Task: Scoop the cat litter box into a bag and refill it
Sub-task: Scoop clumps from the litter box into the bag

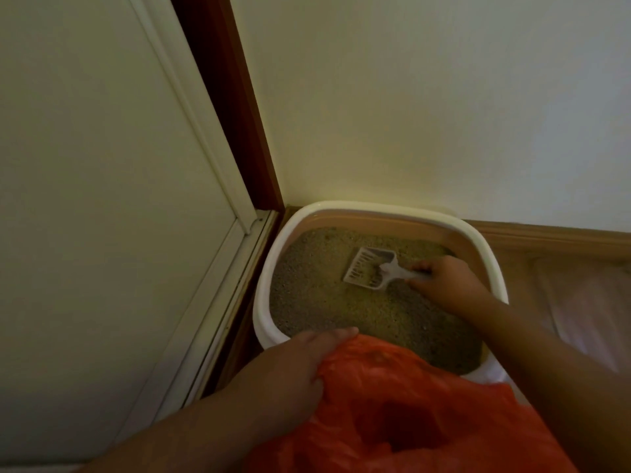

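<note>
A white-rimmed litter box (269, 268) sits in the corner, filled with grey-tan litter (327, 302). My right hand (447, 281) grips the handle of a white slotted scoop (370, 268), whose blade lies on the litter near the far side. An orange plastic bag (409, 411) hangs open at the near edge of the box and covers part of it. My left hand (293, 367) holds the bag's left rim, with the fingers reaching over the near rim of the box.
A white door (102, 199) with a dark wooden frame (232, 114) stands close on the left. A pale wall (426, 97) rises behind the box. Wooden skirting (546, 237) and a pale plastic sheet (587, 302) lie to the right.
</note>
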Demonstrator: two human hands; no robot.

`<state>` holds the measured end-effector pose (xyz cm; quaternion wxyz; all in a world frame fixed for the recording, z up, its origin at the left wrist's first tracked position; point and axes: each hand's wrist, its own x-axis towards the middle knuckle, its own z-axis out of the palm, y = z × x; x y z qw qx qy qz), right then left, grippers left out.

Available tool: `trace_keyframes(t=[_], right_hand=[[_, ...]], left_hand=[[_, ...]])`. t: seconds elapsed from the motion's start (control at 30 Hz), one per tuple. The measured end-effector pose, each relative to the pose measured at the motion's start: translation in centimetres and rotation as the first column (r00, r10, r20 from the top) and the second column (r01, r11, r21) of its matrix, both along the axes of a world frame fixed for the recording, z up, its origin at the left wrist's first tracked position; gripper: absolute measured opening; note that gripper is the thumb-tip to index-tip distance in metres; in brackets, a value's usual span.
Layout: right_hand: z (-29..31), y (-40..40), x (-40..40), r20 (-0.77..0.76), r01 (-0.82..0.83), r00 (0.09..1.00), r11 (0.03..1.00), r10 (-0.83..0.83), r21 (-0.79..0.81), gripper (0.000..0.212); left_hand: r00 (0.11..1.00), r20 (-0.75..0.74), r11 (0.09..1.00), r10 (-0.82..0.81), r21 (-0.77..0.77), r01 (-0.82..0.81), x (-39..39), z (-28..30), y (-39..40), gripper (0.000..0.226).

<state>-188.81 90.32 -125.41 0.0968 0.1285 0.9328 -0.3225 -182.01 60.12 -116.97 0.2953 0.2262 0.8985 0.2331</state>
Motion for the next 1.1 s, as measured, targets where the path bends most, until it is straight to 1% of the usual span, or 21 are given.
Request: trace_keyframes(t=[0.07, 0.13, 0.37, 0.5, 0.57, 0.63, 0.7, 0.77, 0.87, 0.93, 0.97, 1.03, 1.07, 1.1], right_hand=[[0.2, -0.2, 0.0, -0.033, 0.031, 0.999, 1.0, -0.031, -0.006, 0.032], [0.1, -0.8, -0.3, -0.062, 0.061, 0.996, 0.997, -0.064, -0.045, 0.033], [-2.1, -3.7, -3.2, -0.069, 0.141, 0.986, 0.979, -0.153, -0.15, 0.028], [-3.3, -5.4, -5.5, -0.035, 0.199, 0.977, 0.958, -0.21, -0.206, 0.027], [-3.5, -6.3, -6.6, -0.004, 0.217, 0.975, 0.953, -0.223, -0.21, 0.026], [-3.8, -7.2, -7.4, 0.02, 0.228, 0.973, 0.951, -0.228, -0.209, 0.022], [-4.4, -8.2, -8.3, 0.028, 0.226, 0.974, 0.956, -0.225, -0.186, 0.023], [-4.9, -9.5, -9.0, 0.052, 0.246, 0.969, 0.949, -0.241, -0.196, 0.022], [-5.3, -11.9, -10.0, 0.114, 0.329, 0.944, 0.896, -0.308, -0.3, 0.021], [-5.7, -13.2, -10.3, 0.124, 0.384, 0.923, 0.838, -0.365, -0.387, 0.024], [-6.1, -13.7, -10.3, 0.131, 0.42, 0.904, 0.791, -0.406, -0.444, 0.027], [-6.8, -13.9, -9.8, 0.163, 0.481, 0.86, 0.661, -0.484, -0.576, 0.037], [-6.9, -13.8, -9.4, 0.171, 0.487, 0.848, 0.612, -0.501, -0.623, 0.041], [-6.8, -13.4, -8.8, 0.169, 0.475, 0.851, 0.59, -0.497, -0.653, 0.04]], left_hand=[[1.0, -0.011, 1.0, -0.002, 0.0, 0.002, 0.2, 0.1, 0.0, 0.08], [1.0, -0.021, 1.0, -0.003, 0.0, 0.003, 0.1, 0.2, -0.1, 0.08], [1.0, -0.018, 1.0, 0.023, -0.009, -0.023, -0.2, 0.2, -1.0, 0.081], [0.999, -0.006, 0.999, 0.037, 0.0, -0.037, -0.4, 0.2, -1.5, 0.081], [1.0, 0.004, 1.0, 0.03, 0.001, -0.03, -0.5, 0.2, -1.6, 0.079], [1.0, 0.013, 1.0, 0.023, -0.007, -0.023, -0.6, 0.1, -1.8, 0.078], [0.999, 0.022, 1.0, 0.028, -0.01, -0.027, -0.7, 0.1, -2.2, 0.079], [0.999, 0.037, 0.999, 0.031, -0.012, -0.03, -0.8, 0.2, -2.6, 0.079], [0.998, 0.049, 0.999, 0.029, -0.025, -0.028, -1.0, 0.3, -3.0, 0.08], [0.997, 0.062, 0.999, 0.037, -0.024, -0.036, -1.1, 0.3, -3.2, 0.081], [0.997, 0.067, 0.999, 0.033, -0.025, -0.032, -1.0, 0.2, -3.2, 0.08], [0.998, 0.062, 0.999, 0.021, -0.027, -0.02, -0.9, 0.1, -3.2, 0.08], [0.998, 0.053, 0.999, 0.024, -0.025, -0.023, -0.8, 0.0, -3.3, 0.08], [0.998, 0.048, 0.999, 0.029, -0.023, -0.028, -0.7, -0.1, -3.3, 0.079]])
